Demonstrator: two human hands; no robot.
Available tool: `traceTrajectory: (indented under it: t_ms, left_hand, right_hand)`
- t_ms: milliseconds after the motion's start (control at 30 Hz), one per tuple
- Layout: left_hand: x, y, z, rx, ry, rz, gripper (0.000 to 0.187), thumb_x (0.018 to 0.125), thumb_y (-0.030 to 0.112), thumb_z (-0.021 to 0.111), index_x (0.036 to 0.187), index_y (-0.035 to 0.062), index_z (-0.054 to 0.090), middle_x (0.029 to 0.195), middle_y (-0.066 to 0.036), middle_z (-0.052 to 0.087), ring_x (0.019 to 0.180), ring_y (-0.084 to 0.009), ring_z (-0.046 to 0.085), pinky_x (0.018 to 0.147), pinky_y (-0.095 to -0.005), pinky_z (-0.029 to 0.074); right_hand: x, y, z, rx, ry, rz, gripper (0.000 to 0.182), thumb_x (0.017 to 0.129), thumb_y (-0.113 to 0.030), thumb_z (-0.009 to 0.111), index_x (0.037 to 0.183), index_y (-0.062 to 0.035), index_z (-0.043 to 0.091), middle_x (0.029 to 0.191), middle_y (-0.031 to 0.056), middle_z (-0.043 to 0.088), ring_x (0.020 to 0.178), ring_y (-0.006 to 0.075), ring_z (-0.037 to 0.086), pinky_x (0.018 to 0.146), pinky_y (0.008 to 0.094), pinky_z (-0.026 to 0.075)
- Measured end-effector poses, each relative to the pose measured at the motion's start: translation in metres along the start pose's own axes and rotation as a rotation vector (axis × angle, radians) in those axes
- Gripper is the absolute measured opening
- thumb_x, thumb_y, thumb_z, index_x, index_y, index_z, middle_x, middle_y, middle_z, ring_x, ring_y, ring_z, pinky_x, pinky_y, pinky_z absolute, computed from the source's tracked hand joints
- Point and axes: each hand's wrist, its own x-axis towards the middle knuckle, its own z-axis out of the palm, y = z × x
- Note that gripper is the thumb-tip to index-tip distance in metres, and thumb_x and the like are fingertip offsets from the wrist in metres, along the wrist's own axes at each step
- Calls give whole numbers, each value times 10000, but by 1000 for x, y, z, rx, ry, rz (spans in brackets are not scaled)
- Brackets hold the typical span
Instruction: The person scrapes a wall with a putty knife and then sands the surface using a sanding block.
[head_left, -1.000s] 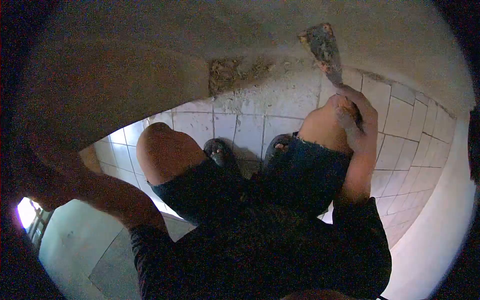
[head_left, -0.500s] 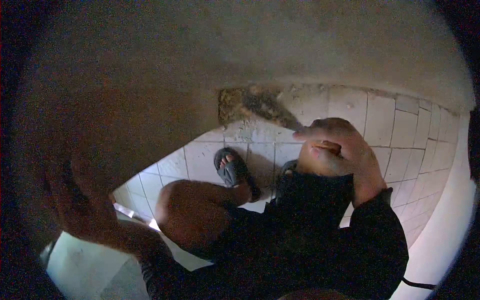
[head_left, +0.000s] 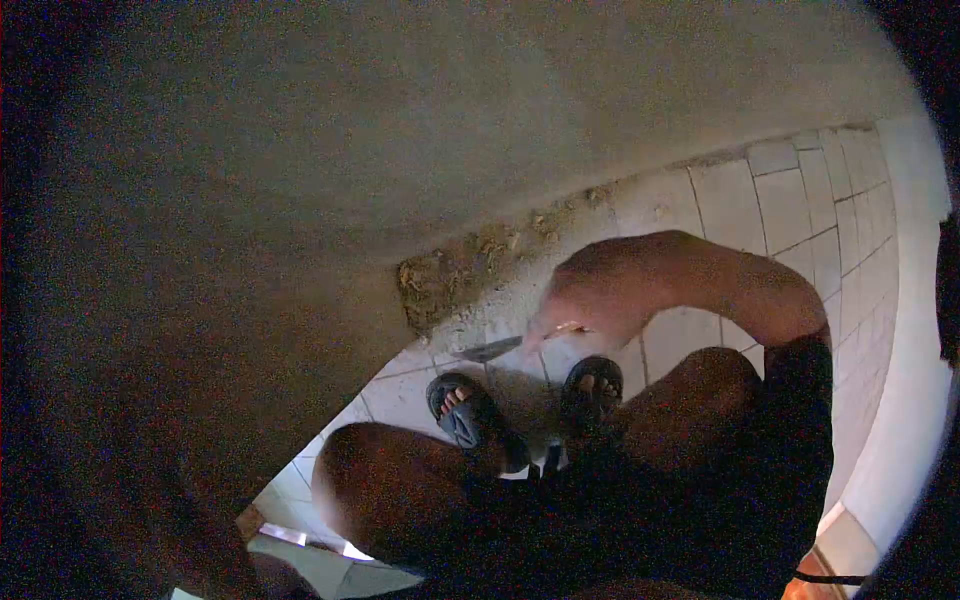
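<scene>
My right hand (head_left: 590, 300) is closed around the handle of a putty knife (head_left: 490, 348), its thin grey blade pointing left, low over the tiled floor. Most of the handle is hidden by my fingers. Just beyond the blade, a rough strip of brown, crumbly debris (head_left: 455, 275) lies along the foot of the wall. My left hand (head_left: 165, 490) is a dim shape in the dark lower left, close to the wall; its fingers cannot be made out.
A dull grey-brown wall (head_left: 450, 120) fills the upper and left view. White floor tiles (head_left: 720, 205) run along it to a pale upright surface (head_left: 915, 300) at the right. My sandalled feet (head_left: 465, 410) and bent knees are below. A black cord (head_left: 830, 578) shows at lower right.
My right hand has drawn the putty knife away from the debris strip, down and to the left, nearer my feet. My left hand has sunk lower into the dark. The view has shifted.
</scene>
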Motion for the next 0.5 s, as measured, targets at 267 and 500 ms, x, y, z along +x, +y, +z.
traceTrajectory:
  t_ms: [267, 500]
  left_hand:
    - [-26, -3, -33, 34, -191, 17, 537, 881, 474, 466, 1172, 37, 576, 1310, -177, 452, 1267, -317, 346, 1047, -473, 257]
    - [-23, -9, -76, 52, -269, 72, 566, 889, 505, 446, 1175, 34, 574, 1344, -179, 429, 1300, -315, 317, 1071, -483, 228]
  right_hand:
    - [-16, 21, 33, 155, 156, 54, 421, 744, -53, 521, 1148, -136, 602, 964, 163, 645, 806, 317, 612, 725, 387, 473]
    - [-49, 8, 51, -14, 308, 290, 351, 794, -130, 531, 1137, -142, 604, 996, 155, 635, 871, 298, 607, 793, 381, 470]
